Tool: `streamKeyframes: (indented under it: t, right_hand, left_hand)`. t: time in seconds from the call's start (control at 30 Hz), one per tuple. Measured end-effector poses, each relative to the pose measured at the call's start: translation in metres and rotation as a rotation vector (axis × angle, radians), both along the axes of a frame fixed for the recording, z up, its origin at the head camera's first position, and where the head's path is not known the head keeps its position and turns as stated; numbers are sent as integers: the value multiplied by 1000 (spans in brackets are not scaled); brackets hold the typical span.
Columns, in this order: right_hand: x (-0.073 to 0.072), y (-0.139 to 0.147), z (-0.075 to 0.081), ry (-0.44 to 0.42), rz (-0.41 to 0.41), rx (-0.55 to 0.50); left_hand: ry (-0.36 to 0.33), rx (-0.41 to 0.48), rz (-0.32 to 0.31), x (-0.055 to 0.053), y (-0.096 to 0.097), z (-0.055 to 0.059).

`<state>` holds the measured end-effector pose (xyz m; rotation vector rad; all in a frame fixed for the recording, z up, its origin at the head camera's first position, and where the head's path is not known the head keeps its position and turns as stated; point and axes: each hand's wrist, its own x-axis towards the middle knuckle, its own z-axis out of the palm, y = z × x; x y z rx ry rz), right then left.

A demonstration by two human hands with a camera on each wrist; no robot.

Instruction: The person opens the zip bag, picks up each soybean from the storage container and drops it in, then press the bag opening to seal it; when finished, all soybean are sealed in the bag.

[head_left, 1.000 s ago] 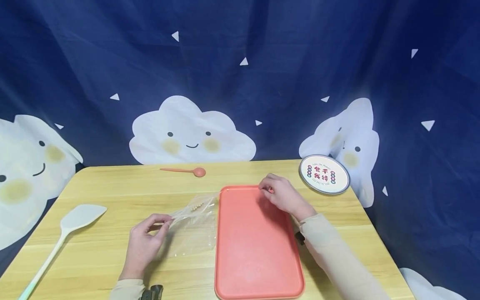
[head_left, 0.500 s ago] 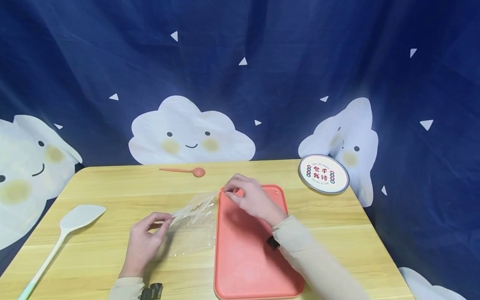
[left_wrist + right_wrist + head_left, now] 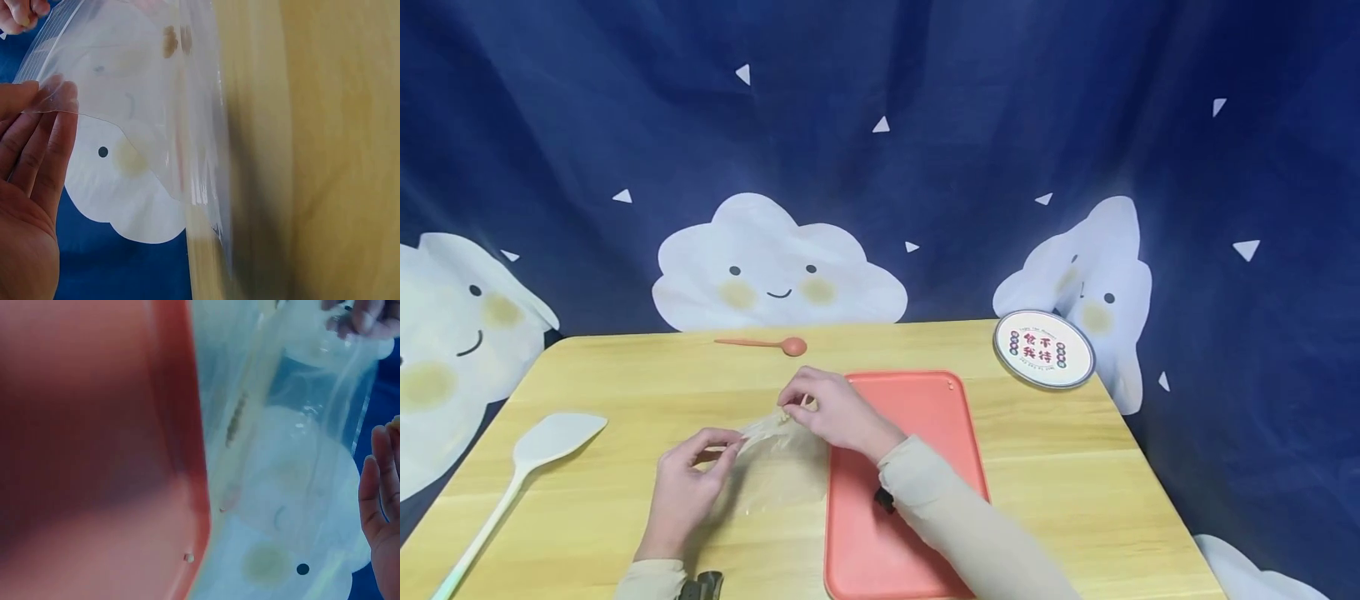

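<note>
My left hand [image 3: 688, 479] pinches the edge of a clear plastic zip bag [image 3: 775, 479] between thumb and fingers, lifting it off the wooden table. Inside the bag, a cluster of small yellowish beans [image 3: 169, 42] shows through in the left wrist view. At the bag's upper right edge is my right hand [image 3: 838, 412], thumb and fingertips together on a small yellowish bean [image 3: 394, 424]. Under the right forearm lies a red tray [image 3: 856, 542], its long side against the bag. Loose beans [image 3: 951, 386] sit in the tray's far right corner, and a bean [image 3: 189, 557] in its far left one.
A red spoon [image 3: 793, 346] lies near the table's back edge. An oval plate [image 3: 1043, 348] with red characters stands at the back right, and a white turner [image 3: 553, 439] lies at the left. A blue cloud-print curtain [image 3: 955, 167] hangs behind.
My right hand has moved left across the tray, from its far right corner past its far left corner, to the bag. The left hand has kept its pinch on the bag.
</note>
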<state>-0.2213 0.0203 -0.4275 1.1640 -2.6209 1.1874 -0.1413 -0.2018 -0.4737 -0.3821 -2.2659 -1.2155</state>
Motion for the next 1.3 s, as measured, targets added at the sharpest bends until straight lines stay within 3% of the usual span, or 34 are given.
streamKeyframes:
  t: [0.1,0.2,0.47,0.63,0.87,1.03,1.3]
  right_hand:
    - [1,-6,-5,41,7,102]
    - [1,-7,-8,51,4,140]
    - [0,10,-5,2,-27,20]
    - [-3,32,0,-7,-70,-6]
    - [-9,68,7,-3,-142,38]
    - [-12,97,6,-21,-203,78]
    - [-23,144,0,-1,-252,142]
  left_hand:
    - [7,-9,13,4,3,4]
    - [9,-8,16,4,4,5]
    - [-4,1,-4,0,-4,-5]
    - [-2,-1,-6,1,-7,-8]
    - [-13,1,4,2,-7,-8]
    - [-27,7,11,3,-9,-7]
    - [11,23,3,4,-8,-8]
